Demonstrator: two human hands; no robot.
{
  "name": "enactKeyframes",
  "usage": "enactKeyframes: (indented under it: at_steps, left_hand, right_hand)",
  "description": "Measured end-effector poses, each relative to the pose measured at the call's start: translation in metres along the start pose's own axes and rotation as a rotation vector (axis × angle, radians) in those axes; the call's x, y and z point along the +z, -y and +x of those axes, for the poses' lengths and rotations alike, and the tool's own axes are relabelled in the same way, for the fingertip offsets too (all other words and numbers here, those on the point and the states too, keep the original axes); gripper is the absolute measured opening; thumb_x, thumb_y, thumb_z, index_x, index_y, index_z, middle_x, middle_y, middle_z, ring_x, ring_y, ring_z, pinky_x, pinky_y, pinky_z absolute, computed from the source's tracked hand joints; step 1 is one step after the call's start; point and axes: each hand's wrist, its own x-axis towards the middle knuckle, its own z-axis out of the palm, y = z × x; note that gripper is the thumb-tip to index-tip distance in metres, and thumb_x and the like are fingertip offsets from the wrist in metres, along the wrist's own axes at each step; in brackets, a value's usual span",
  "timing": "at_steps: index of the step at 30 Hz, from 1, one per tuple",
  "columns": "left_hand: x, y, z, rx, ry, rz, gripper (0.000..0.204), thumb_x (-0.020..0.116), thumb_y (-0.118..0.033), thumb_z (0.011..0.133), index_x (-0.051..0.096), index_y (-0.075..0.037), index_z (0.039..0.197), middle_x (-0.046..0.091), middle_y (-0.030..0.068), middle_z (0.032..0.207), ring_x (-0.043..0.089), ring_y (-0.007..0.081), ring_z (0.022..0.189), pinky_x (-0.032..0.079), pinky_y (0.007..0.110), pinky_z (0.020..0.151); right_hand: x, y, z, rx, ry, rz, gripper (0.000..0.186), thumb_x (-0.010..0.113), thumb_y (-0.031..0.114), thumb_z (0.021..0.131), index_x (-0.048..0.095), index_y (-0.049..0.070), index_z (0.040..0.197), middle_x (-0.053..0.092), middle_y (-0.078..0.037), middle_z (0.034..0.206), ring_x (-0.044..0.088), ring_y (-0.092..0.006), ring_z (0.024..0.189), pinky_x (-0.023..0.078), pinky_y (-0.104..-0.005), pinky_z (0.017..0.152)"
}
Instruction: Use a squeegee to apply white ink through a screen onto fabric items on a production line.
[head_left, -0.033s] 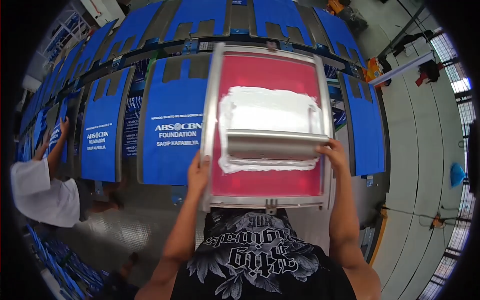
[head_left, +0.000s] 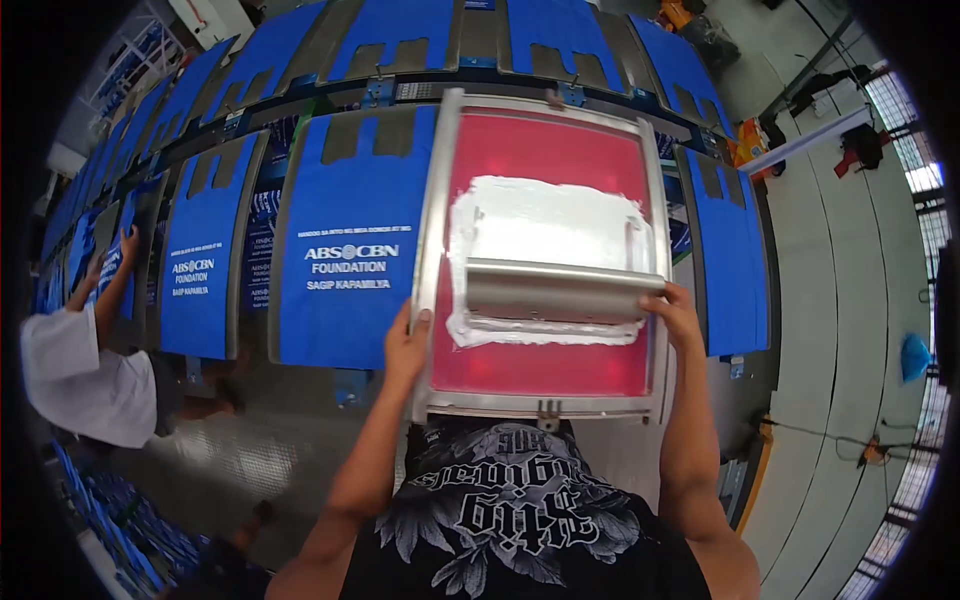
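I hold a silk-screen printing frame [head_left: 436, 220] before me, its metal rails around a red mesh [head_left: 545, 140] with white ink [head_left: 550, 220] spread across the middle. My left hand [head_left: 407, 345] is closed around the left rail. At the right rail, my right hand [head_left: 677, 315] is closed, its fingertips over the right end of a metal squeegee [head_left: 565, 290] that lies across the inked area. Left of the frame, a blue bag piece with white print [head_left: 345, 190] lies flat on a grey board. The surface under the frame is mostly hidden.
Other boards with blue bag pieces stand in rows, including a printed one [head_left: 200, 240] on the left and an unprinted one [head_left: 735, 270] on the right. At far left a person in a white shirt [head_left: 90, 375] reaches toward another board. Blue bags [head_left: 130, 530] are piled at lower left.
The frame, with the squeegee and both my hands, has shifted slightly right, showing more of the printed blue bag piece beside it.
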Motion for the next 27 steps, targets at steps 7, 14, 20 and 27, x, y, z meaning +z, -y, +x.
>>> enactKeyframes:
  at_steps: [7, 14, 20, 27]
  left_hand:
    - [0.099, -0.014, -0.019, 0.027, -0.052, 0.007, 0.045, 0.054, -0.031, 0.093, 0.052, 0.001, 0.125, 0.062, 0.019, 0.112, 0.058, 0.0224, 0.105, 0.043, 0.03, 0.09]
    - [0.118, -0.009, -0.021, -0.051, -0.141, 0.223, 0.053, 0.053, -0.039, 0.092, 0.05, 0.002, 0.127, 0.059, 0.0194, 0.118, 0.055, 0.0234, 0.109, 0.04, 0.031, 0.094]
    - [0.123, 0.001, -0.012, -0.105, -0.12, -0.061, 0.051, 0.054, -0.037, 0.093, 0.05, -0.001, 0.129, 0.061, 0.0149, 0.114, 0.056, 0.0175, 0.101, 0.042, 0.027, 0.088]
    - [0.122, 0.01, -0.012, -0.075, -0.129, 0.033, 0.054, 0.055, -0.037, 0.093, 0.046, -0.002, 0.133, 0.057, 0.017, 0.121, 0.055, 0.0189, 0.108, 0.041, 0.028, 0.091]
  right_hand:
    - [-0.092, -0.047, 0.028, 0.023, 0.064, 0.07, 0.03, 0.076, 0.011, 0.066, 0.068, -0.001, 0.093, 0.062, -0.004, 0.081, 0.057, -0.0139, 0.078, 0.042, -0.0269, 0.075]
    - [-0.113, -0.076, 0.06, -0.031, 0.087, -0.105, 0.043, 0.078, 0.022, 0.064, 0.068, -0.001, 0.099, 0.063, -0.006, 0.084, 0.058, -0.0151, 0.078, 0.046, -0.0284, 0.073]
    - [-0.113, -0.093, 0.06, -0.024, 0.167, -0.018, 0.035, 0.078, 0.02, 0.069, 0.067, 0.0, 0.096, 0.063, -0.004, 0.084, 0.055, -0.0123, 0.078, 0.041, -0.0257, 0.075]
    - [-0.106, -0.089, 0.052, -0.048, 0.118, -0.022, 0.035, 0.079, 0.021, 0.068, 0.069, 0.002, 0.095, 0.059, 0.0, 0.075, 0.052, -0.0095, 0.072, 0.04, -0.0248, 0.071]
